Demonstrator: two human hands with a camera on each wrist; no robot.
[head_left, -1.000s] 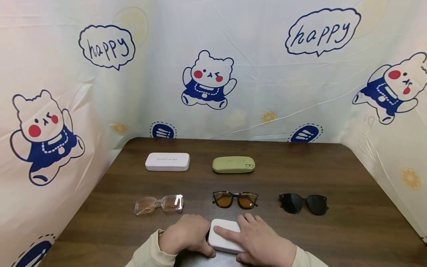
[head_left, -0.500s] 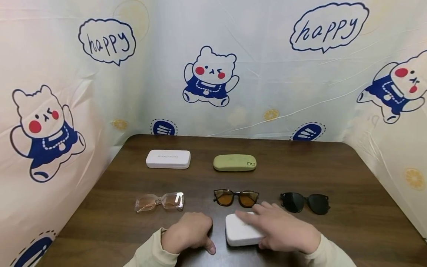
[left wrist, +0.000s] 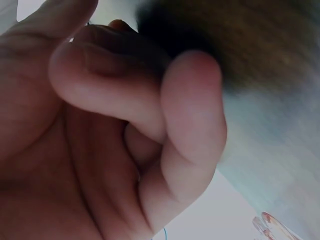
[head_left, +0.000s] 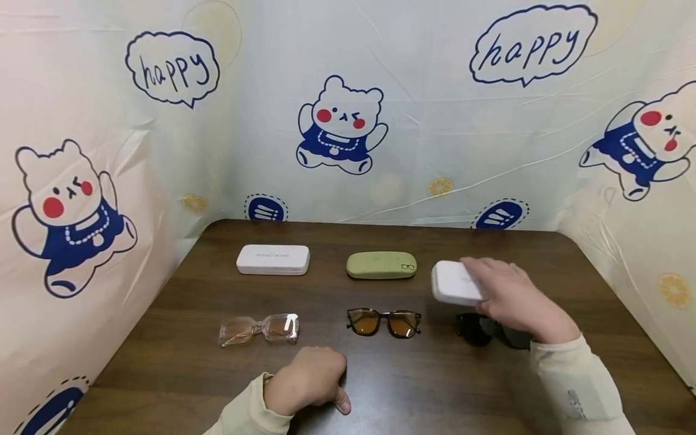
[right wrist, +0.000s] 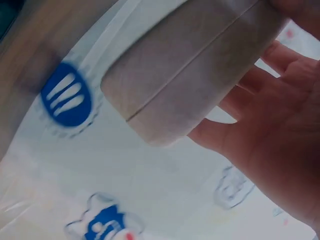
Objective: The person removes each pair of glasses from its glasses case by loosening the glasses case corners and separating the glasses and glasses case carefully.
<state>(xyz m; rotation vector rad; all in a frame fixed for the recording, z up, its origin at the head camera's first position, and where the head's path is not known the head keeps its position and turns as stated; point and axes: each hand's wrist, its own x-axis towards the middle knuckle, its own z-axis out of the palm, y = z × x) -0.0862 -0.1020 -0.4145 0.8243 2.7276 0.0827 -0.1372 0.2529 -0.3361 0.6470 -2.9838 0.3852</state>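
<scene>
My right hand point(head_left: 516, 296) holds a white glasses case point(head_left: 457, 283) above the table, up beyond the dark sunglasses point(head_left: 475, 329), which the hand and wrist partly cover. The right wrist view shows the white case point(right wrist: 185, 75) closed, its seam running lengthwise, gripped between thumb and fingers. My left hand point(head_left: 307, 377) rests idle near the table's front, holding nothing; in the left wrist view its fingers point(left wrist: 192, 110) are loosely curled. Amber-lensed glasses with a dark frame point(head_left: 383, 322) lie in the middle, and clear-framed glasses point(head_left: 260, 329) lie to their left.
Along the back of the brown table point(head_left: 413, 386) lie another white glasses case point(head_left: 273, 260) on the left and a green glasses case point(head_left: 382, 266) in the middle. A printed cloth point(head_left: 402, 90) stands round the table's back and sides.
My right hand has carried the white glasses case from the front middle up to the right, off the table. The left hand has let go of the case and stays where it was.
</scene>
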